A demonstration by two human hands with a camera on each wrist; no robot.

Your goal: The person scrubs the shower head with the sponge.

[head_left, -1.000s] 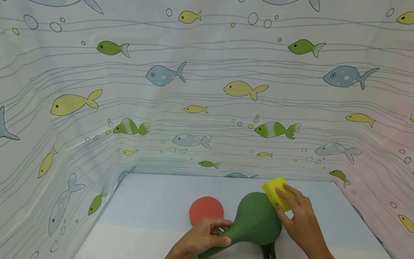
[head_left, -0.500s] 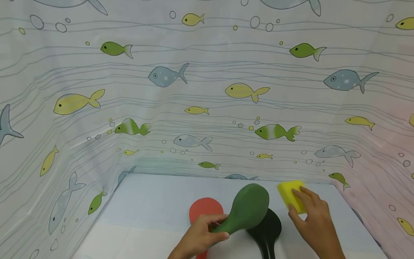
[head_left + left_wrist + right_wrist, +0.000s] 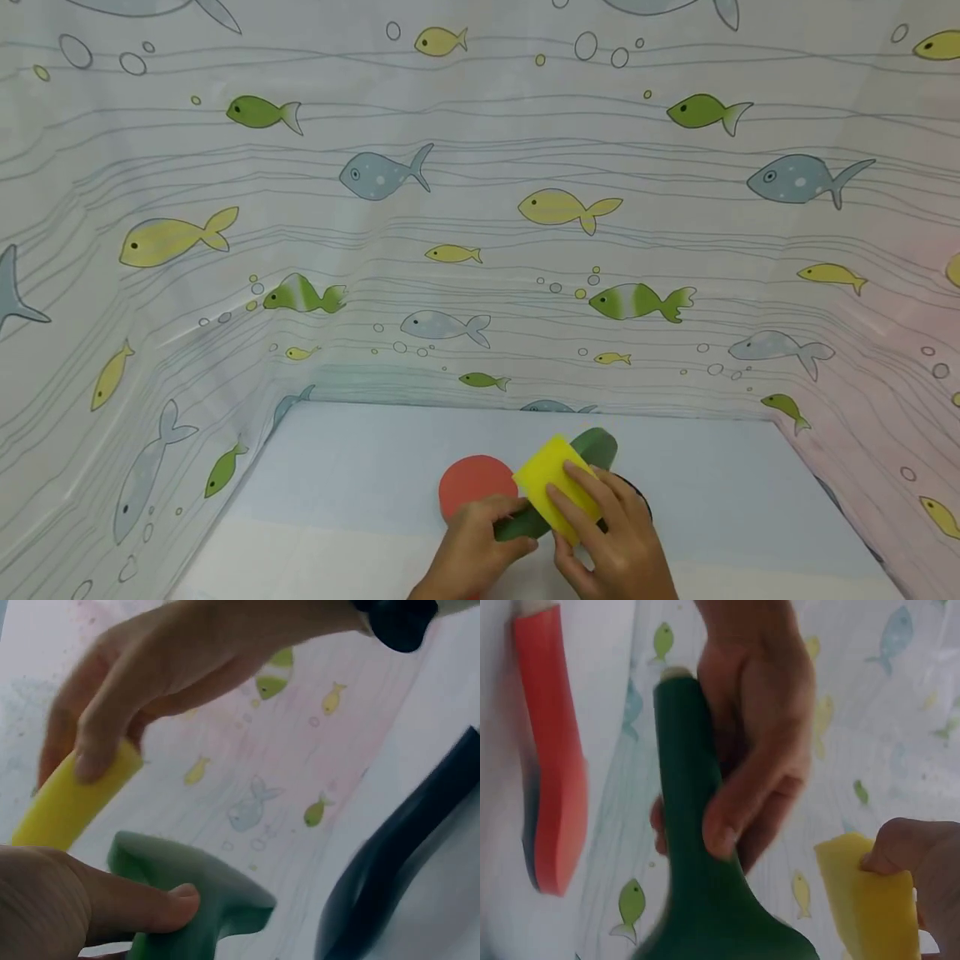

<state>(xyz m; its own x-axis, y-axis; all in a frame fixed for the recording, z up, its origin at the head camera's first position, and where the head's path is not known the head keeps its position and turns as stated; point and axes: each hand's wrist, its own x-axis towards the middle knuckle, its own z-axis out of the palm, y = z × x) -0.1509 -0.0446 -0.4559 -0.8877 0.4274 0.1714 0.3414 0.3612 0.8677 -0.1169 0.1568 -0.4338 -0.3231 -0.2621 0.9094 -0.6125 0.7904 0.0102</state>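
My left hand (image 3: 474, 543) grips the handle of a green round-headed scoop (image 3: 598, 446), with the thumb laid along it in the right wrist view. The scoop is tilted, held up off the table. A yellow sponge (image 3: 551, 477) is pinched between the fingers and thumb of my right hand (image 3: 621, 546). Seen from the head, the sponge covers the middle of the scoop. Both wrist views show a gap between sponge (image 3: 82, 795) and scoop (image 3: 697, 877), so contact is unclear.
A red scoop (image 3: 476, 485) lies on the white table (image 3: 337, 475), left of centre. Behind my right hand is a black scoop (image 3: 386, 862), mostly covered in the head view. Fish-printed sheeting (image 3: 480, 283) surrounds the table's back and sides.
The sponge first moved right, away from the scoop, then came back left in front of it. The green scoop has turned from broad face to a narrower edge-on view.
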